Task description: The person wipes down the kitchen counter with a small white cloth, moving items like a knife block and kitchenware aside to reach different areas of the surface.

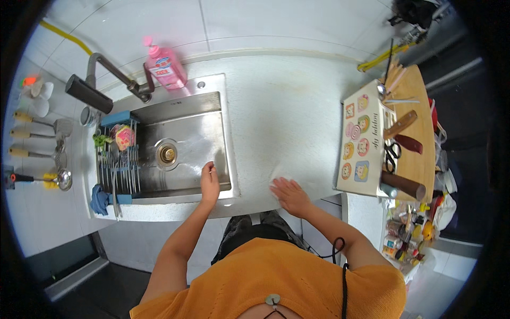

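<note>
My right hand (290, 196) lies palm down on the pale countertop (287, 117), near its front edge. Its fingers are stretched flat over a thin white cloth or wipe (277, 173), which shows only in part past the fingertips. Over the near right corner of the steel sink (180, 122) is my left hand (210, 183). Its fingers are loosely bent and apart from the thumb, with nothing seen in them.
A dark faucet (119, 77) and a pink pump bottle (167, 68) stand behind the sink. A drying rack (123, 170) spans its left side, holding greens and a colourful sponge-like item. To the right, a white knife holder (355, 143) carries knives and scissors.
</note>
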A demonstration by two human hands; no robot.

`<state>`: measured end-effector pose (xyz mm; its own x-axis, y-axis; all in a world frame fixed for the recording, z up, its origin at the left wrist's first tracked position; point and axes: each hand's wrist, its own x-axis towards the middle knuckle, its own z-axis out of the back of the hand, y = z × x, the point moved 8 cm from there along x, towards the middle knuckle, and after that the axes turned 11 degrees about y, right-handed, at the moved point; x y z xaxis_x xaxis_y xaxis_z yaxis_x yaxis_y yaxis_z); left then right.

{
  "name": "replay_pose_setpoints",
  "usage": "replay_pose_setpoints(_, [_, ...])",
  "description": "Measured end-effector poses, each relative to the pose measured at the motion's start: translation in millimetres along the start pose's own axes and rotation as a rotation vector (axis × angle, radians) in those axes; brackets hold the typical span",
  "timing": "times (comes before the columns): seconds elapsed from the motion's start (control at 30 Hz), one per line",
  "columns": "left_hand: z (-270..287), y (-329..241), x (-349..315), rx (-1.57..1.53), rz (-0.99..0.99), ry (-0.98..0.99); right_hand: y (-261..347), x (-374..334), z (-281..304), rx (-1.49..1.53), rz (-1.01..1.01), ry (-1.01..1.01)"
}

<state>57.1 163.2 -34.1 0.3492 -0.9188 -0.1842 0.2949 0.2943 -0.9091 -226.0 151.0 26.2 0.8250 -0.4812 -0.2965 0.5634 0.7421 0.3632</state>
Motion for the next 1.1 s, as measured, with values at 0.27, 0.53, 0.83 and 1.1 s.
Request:
replay_pose_setpoints(0.27, [-16.6, -25.2, -3.6, 0.254, 0.017, 0.028, -116.3, -53.8, 15.5, 0.055, -0.756, -0.382])
replay_pose_setpoints(0.53, [-21.2, -38.6, -6.0, 0.366, -0.029, 0.063, -146.5, 46.8, 57.0, -0.071, -0.648, -0.374])
replay_pose_setpoints(0.83, [-19.4, -41.8, -4.8, 0.372, -0.012, 0.068, -97.0, -17.0, 33.0, 0.070, -0.473, -0.272])
replay_pose_setpoints(1.1, [-20.5, -46.7, -4.8, 0.377, -0.033, 0.032, -259.6, 62.6, 89.3, 0.049, -0.927, -0.540])
